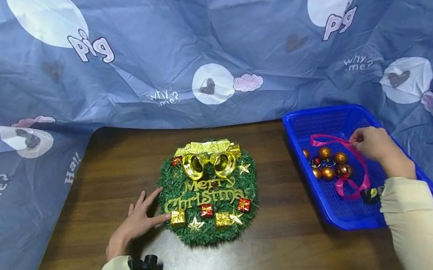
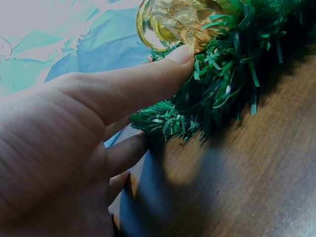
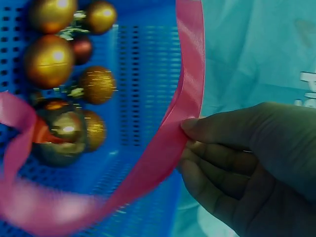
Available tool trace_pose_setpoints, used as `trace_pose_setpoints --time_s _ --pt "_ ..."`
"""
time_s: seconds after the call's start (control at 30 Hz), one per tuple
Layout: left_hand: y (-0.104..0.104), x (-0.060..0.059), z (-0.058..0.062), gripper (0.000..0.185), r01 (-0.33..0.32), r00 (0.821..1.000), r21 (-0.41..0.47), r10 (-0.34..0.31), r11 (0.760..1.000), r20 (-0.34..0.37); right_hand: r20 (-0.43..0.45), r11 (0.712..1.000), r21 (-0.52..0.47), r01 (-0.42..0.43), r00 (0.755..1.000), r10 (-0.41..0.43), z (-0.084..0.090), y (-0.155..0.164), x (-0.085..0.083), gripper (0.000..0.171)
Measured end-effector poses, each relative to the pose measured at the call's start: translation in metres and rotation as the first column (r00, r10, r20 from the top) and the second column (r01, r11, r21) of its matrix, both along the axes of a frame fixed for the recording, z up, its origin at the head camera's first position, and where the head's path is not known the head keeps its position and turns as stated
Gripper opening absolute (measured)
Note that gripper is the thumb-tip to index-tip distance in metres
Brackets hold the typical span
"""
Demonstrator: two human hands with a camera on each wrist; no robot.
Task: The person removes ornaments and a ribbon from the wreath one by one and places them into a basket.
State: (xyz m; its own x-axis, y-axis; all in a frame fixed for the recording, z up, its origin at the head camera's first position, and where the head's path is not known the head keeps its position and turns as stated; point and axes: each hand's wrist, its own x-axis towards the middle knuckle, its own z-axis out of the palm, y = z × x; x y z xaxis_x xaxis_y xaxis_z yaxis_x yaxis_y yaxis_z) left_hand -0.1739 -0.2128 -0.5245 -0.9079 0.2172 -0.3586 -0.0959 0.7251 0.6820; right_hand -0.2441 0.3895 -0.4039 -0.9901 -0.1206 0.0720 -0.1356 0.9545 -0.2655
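Observation:
A green Christmas wreath (image 1: 204, 235) lies on the table, bearing gold bells (image 1: 224, 164), gold "Merry Christmas" lettering, stars and small red and gold gift boxes. At its left edge rests my left hand (image 1: 134, 222), fingers spread, the thumb tip against a gold gift box (image 1: 178, 218). In the left wrist view that thumb touches the wreath's tinsel beside gold foil. My right hand (image 1: 375, 145) is over a blue basket (image 1: 300, 177) and pinches a pink ribbon (image 3: 190, 74) between thumb and fingers. Loops of the ribbon hang down into the basket.
Several gold and copper Christmas balls (image 1: 327, 173) lie bunched in the basket. The basket stands on the right of the brown wooden table (image 1: 267, 249). A blue patterned cloth (image 1: 149, 54) hangs behind the table.

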Motion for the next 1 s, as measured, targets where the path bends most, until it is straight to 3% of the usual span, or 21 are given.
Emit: trace_pose_setpoints --time_s 0.4,1.0 --pt "0.0 -0.001 0.0 0.089 0.002 1.0 -0.008 -0.001 1.0 0.005 0.209 1.0 -0.024 0.005 0.978 0.0 -0.031 -0.004 -0.013 0.005" --pt "0.001 0.002 0.001 0.089 -0.02 1.0 -0.001 0.02 1.0 0.013 0.242 0.998 0.007 0.059 0.968 -0.059 -0.04 -0.007 -0.016 0.01"
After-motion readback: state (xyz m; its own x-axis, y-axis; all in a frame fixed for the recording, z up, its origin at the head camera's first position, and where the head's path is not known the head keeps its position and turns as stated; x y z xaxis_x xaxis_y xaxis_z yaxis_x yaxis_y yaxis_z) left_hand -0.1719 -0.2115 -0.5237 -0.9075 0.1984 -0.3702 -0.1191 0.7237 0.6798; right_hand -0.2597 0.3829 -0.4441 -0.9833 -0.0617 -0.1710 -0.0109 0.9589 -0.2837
